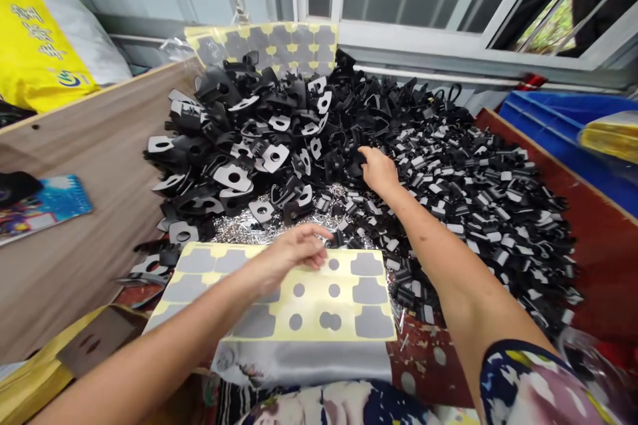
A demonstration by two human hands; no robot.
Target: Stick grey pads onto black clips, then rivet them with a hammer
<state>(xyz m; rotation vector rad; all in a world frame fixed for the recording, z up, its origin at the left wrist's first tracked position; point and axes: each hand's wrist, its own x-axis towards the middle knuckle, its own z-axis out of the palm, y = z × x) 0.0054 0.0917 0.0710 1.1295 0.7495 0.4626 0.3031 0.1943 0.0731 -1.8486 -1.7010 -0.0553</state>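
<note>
right hand (pixel 379 171) at the black parts (pixel 279 99), left hand (pixel 294 249) over the yellow sheet (pixel 316 302)
from my end i see the right fingers reaching into the heap, but cannot tell if they grip a part. the left fingers are loosely bent at the sheet's far edge, near a small black clip (pixel 337 239); i cannot tell if they hold it. silver pins (pixel 232 229) lie beyond the sheet.

yellow bag (pixel 34 70) | 3 white Chinese characters (pixel 38 33), too unclear to read | blue logo (pixel 68 79) below
</note>
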